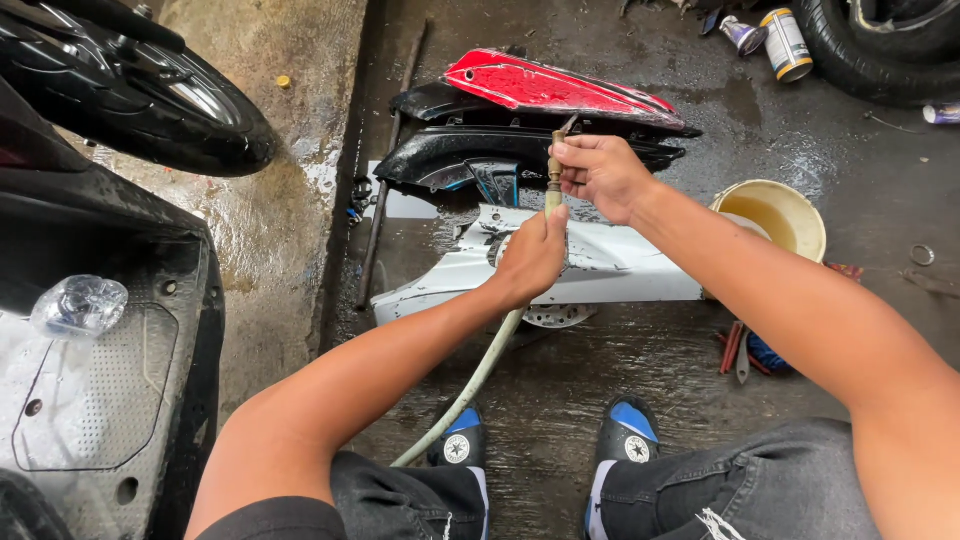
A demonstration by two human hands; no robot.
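The pale rubber hose (478, 372) was gripped by the left hand (533, 255) above the wet white plastic fairing panel (620, 265), its brass nozzle (553, 172) pinched by the right hand (604, 176), no spray yet visible

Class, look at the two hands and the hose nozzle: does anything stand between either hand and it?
Nothing visible does. The left hand grips the hose just below the brass nozzle, and the right hand pinches the nozzle itself. Both touch it directly.
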